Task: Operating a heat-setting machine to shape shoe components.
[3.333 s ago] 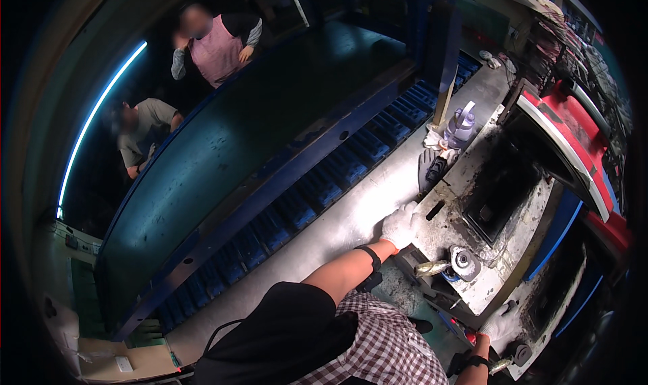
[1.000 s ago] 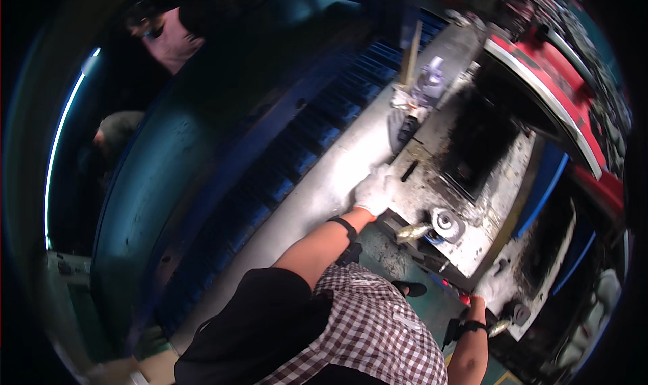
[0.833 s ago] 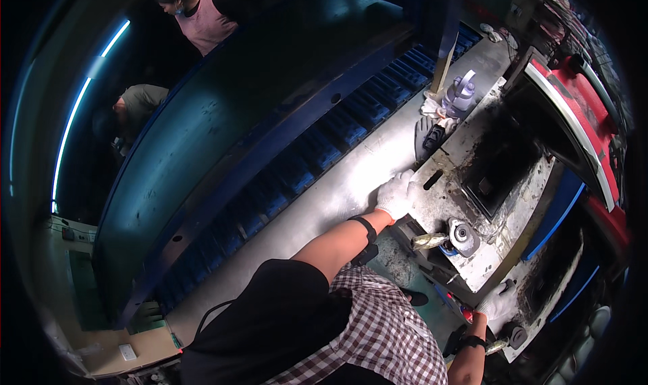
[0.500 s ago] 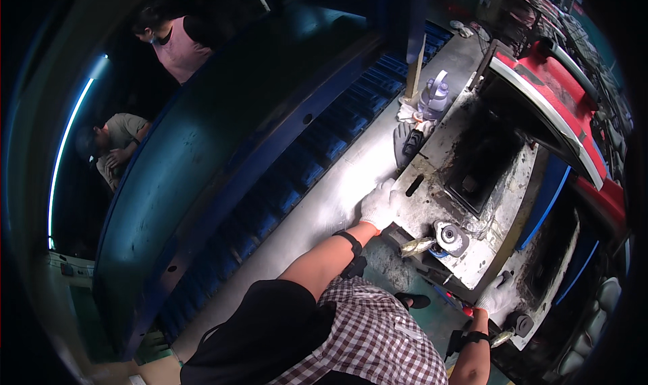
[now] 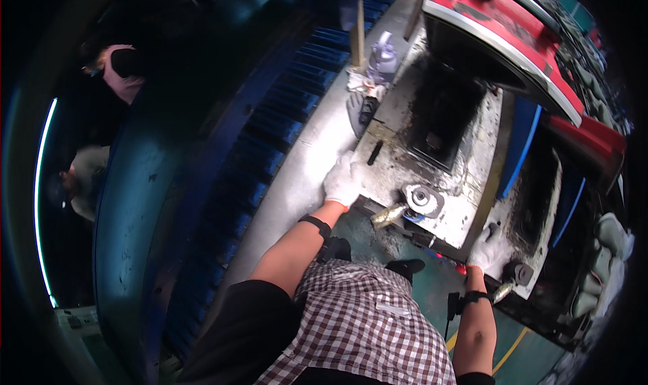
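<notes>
My left hand (image 5: 343,180), in a white knit glove, rests on the near left corner of a scuffed white worktop (image 5: 388,176), its fingers stretched forward. A round grey fitting with a central knob (image 5: 420,197) sits near that worktop's front edge. Beside it sticks out a handle wrapped in yellowish material (image 5: 389,215). My right hand (image 5: 484,245), also in a white glove, lies at the left edge of a second white worktop (image 5: 501,213). Its fingers look extended, with nothing seen in them. A dark round knob (image 5: 518,273) stands close to the right hand.
A dark grey glove (image 5: 356,114), a white rag (image 5: 361,81) and a clear purplish jug (image 5: 383,58) lie along the metal ledge (image 5: 297,162). A red hood (image 5: 503,27) overhangs the worktops. Grey padded bundles (image 5: 601,260) are at right. Two people are beyond the blue machine (image 5: 148,176).
The view has turned and shifted, so the worktops appear further left and higher. Both hands stay at their worktop edges.
</notes>
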`<move>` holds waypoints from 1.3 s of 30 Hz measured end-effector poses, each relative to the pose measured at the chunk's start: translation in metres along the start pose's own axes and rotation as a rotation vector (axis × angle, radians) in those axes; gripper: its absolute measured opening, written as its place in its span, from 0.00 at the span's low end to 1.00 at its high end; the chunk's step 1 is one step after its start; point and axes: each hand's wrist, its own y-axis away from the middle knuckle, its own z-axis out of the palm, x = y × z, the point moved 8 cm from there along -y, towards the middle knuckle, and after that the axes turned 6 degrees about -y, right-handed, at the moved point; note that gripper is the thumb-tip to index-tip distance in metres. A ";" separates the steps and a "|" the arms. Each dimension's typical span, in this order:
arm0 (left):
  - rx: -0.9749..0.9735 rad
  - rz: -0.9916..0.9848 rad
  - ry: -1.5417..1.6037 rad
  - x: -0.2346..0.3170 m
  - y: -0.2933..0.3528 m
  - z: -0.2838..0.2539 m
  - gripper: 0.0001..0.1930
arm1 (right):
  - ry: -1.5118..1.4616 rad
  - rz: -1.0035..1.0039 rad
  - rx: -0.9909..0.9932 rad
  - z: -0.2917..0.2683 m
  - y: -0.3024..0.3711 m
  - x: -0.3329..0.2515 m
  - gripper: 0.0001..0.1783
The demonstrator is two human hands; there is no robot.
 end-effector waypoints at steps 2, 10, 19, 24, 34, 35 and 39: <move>-0.027 -0.056 0.008 0.001 0.000 0.000 0.26 | 0.042 -0.015 0.003 -0.001 0.001 0.001 0.15; 0.032 -0.029 -0.004 -0.001 -0.001 -0.001 0.23 | 0.100 -0.082 0.042 -0.006 0.000 -0.010 0.13; -0.089 0.376 -0.310 0.041 -0.007 -0.016 0.27 | 0.111 -0.050 0.034 -0.013 0.001 -0.018 0.13; -0.303 0.350 -0.314 0.034 -0.007 0.000 0.26 | 0.092 -0.048 0.045 -0.014 0.004 -0.019 0.13; 0.036 0.638 -0.162 0.054 -0.011 -0.011 0.18 | 0.108 -0.051 0.064 -0.010 0.006 -0.017 0.16; 0.028 0.630 -0.151 0.053 -0.012 -0.011 0.18 | 0.143 -0.135 0.095 -0.016 0.010 -0.032 0.17; 0.029 0.616 -0.188 0.036 -0.010 -0.004 0.17 | 0.118 -0.128 0.058 -0.011 0.014 -0.039 0.24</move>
